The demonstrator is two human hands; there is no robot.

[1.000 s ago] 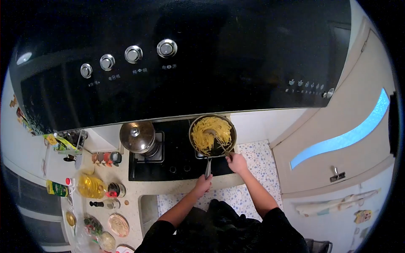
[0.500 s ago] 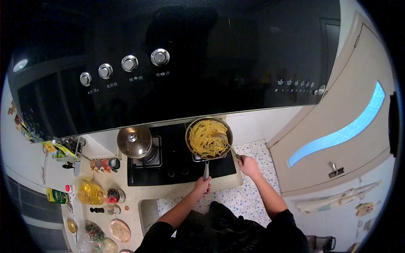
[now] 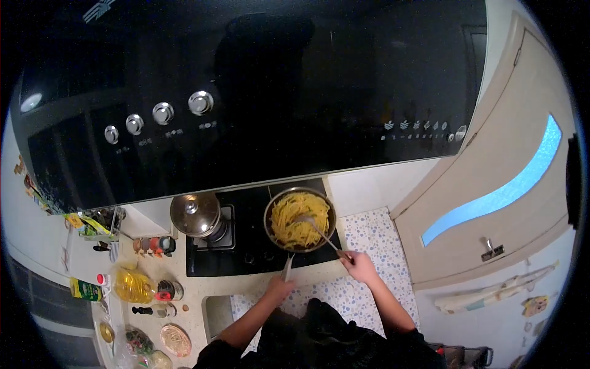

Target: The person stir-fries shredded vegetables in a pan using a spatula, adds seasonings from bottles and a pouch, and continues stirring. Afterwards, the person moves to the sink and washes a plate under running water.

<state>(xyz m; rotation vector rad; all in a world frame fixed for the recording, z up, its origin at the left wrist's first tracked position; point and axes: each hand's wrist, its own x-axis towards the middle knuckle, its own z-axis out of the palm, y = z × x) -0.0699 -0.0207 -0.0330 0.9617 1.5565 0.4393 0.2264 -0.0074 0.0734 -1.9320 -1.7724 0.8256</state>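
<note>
The left hand (image 3: 281, 288) has its fingers closed around the handle of the pan (image 3: 268, 228) on the black stove (image 3: 246, 246); the right fingers grip the spatula (image 3: 316, 227) among yellow strips (image 3: 289, 215). Left of the pan stands a lidded pot (image 3: 195, 215); an oil bottle (image 3: 134, 286) is on the surface (image 3: 190, 289).

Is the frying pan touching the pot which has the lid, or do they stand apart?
Apart. The head view shows a wide strip of black hob between the frying pan and the lidded pot.
</note>
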